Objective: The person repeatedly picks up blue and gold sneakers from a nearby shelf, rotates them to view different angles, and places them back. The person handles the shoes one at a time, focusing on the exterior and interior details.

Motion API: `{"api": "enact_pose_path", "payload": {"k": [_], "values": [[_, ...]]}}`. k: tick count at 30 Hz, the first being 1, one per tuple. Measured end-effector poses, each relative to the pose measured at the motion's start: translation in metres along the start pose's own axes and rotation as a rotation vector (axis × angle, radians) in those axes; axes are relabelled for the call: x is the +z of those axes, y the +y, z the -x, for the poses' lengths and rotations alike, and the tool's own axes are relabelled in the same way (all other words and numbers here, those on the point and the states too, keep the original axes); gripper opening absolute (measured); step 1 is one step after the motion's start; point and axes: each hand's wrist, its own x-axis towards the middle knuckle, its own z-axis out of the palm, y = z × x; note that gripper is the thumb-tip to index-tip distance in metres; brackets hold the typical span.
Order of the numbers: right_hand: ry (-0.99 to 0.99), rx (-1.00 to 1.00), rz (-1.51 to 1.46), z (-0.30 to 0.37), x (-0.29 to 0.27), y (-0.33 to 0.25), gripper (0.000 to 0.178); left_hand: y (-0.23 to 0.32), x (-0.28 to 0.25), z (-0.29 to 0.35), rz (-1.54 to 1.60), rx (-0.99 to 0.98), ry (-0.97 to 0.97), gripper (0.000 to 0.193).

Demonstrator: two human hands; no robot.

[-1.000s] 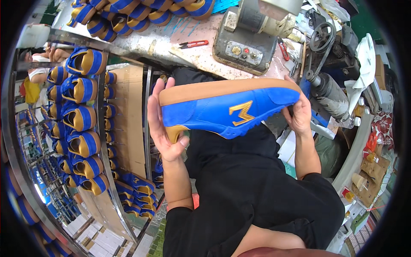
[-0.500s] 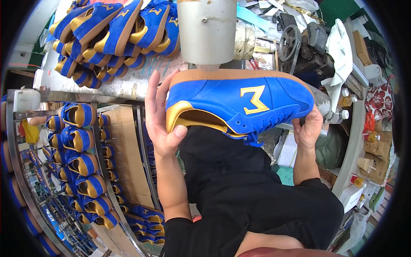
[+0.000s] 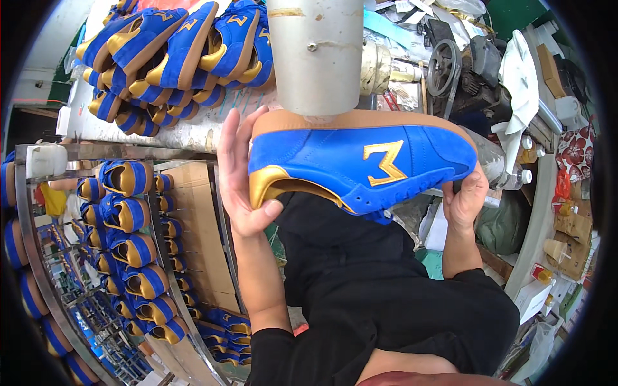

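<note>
Between my two hands is a blue sneaker (image 3: 309, 157) with a gold heel, a gold zigzag patch and a brown sole. It lies on its side, its sole turned away from me and its opening toward me. My left hand (image 3: 243, 177) grips the gold heel, thumb at the collar and fingers behind. At the toe, my right hand (image 3: 465, 193) closes from the near side, its fingers partly hidden under the shoe. The sole edge meets the lower end of a grey metal machine column (image 3: 315, 61); whether they touch underneath I cannot tell.
Several matching sneakers (image 3: 180, 48) are piled on the worktable at the far left. A metal rack (image 3: 158, 244) with more shoes stands at my left. Beyond the right hand are a black handwheel (image 3: 444, 61), clear bottles (image 3: 515, 179) and a white cloth (image 3: 520, 83).
The sneaker tips slightly, so more of its sole edge shows and the laces show less. My hands keep their hold. The whole view shifts a little.
</note>
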Motion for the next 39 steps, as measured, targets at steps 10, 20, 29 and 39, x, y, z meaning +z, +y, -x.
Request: {"api": "enact_pose_path", "payload": {"k": [10,20,29,39], "values": [[0.048,-0.027,0.076,-0.002,0.004,-0.003,0.074,-0.011,-0.011,-0.014,0.054,-0.105,0.046,0.111],[0.004,0.028,0.012,-0.005,0.033,-0.003,0.072,0.003,-0.033,-0.02,0.051,-0.122,0.094,0.108],[0.119,-0.065,0.05,-0.006,0.017,-0.006,0.077,0.004,-0.014,-0.016,-0.041,-0.188,0.054,0.099],[-0.058,0.29,-0.127,-0.019,0.033,-0.009,0.056,0.023,-0.05,0.043,-0.208,-0.601,-0.369,0.093]]}}
